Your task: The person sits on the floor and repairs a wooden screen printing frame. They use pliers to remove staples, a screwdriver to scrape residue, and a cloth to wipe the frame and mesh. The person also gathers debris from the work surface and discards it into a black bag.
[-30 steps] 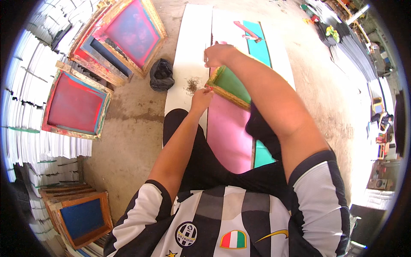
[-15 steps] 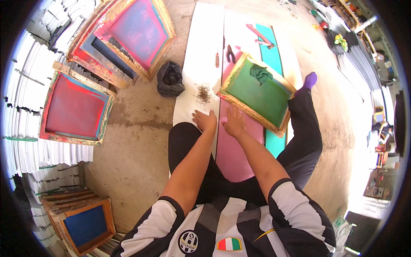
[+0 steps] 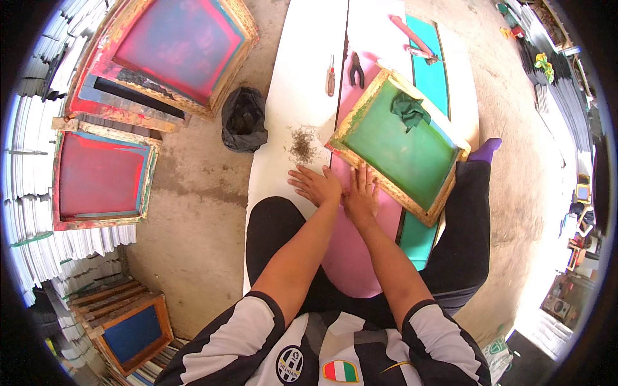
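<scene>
Bare hands flat beside a green screen frame

The green-meshed screen-printing frame [image 3: 399, 145] lies aslant right of centre in the picture, mesh side showing and wooden rim all round, with a crumpled dark green cloth [image 3: 410, 110] on its upper part. Just below its left corner are both hands, backs up. The left hand [image 3: 315, 186] is splayed on the white strip of the desk [image 3: 309, 38], its grip apart and clamped on nothing. The right hand [image 3: 362, 198] lies over the pink strip, fingers extended, its grip loose too; its fingertips overlap the frame's lower edge, though whether they press on it I cannot tell.

The step in hand looks like a pause, or a steadying of hands, at that edge. Moving the frame would call for fingers curled under the rim, and for minding the loose cloth.

Above the left hand sits a small heap of thin wiry bits [image 3: 302, 145]. Further out, at upper centre, lie a screwdriver [image 3: 330, 78] and black-handled pliers [image 3: 356, 71], both within reach. A black plastic bag [image 3: 244, 119] rests on the floor [image 3: 187, 244] left of the desk, and red-meshed frames [image 3: 103, 170] lean at far left.
</scene>
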Tool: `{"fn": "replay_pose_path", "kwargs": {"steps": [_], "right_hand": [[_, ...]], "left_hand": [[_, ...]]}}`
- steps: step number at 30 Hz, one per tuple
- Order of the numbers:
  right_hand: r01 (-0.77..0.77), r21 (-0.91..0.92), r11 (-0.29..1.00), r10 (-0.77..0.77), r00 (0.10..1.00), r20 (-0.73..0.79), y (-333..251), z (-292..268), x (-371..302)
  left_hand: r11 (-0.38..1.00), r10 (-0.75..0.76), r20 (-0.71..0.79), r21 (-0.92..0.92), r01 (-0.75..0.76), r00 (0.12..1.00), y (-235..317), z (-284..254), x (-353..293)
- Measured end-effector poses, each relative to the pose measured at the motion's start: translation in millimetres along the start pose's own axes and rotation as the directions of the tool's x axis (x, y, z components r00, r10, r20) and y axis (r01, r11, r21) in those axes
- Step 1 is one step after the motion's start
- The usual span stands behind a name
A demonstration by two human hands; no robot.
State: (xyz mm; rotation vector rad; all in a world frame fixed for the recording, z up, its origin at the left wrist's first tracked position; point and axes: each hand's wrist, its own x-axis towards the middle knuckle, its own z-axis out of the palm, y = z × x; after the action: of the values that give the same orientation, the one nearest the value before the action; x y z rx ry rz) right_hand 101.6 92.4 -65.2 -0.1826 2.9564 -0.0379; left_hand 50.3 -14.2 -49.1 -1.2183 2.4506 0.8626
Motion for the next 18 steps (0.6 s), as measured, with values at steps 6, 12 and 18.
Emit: {"fn": "replay_pose_path", "kwargs": {"steps": [6, 12, 18], "right_hand": [[0.055, 0.007, 0.998, -0.054, 0.993, -0.102, 3.8, -17.6, 23.9], [0.238, 0.177, 0.955, -0.243, 0.97, 0.005, -8.7, -39.2, 59.7], [0.742, 0.253, 0.621, -0.76, 0.649, -0.04, -41.9, -3.8, 16.6]], "left_hand": [[0.971, 0.195, -0.071, -0.124, -0.203, 0.978, -4.2, -2.4, 23.9], [0.958, 0.225, -0.043, -0.172, -0.229, 0.973, -24.9, -57.1, 85.4], [0.841, 0.24, -0.131, -0.466, -0.274, 0.962, -48.8, -94.7, 139.0]]}}
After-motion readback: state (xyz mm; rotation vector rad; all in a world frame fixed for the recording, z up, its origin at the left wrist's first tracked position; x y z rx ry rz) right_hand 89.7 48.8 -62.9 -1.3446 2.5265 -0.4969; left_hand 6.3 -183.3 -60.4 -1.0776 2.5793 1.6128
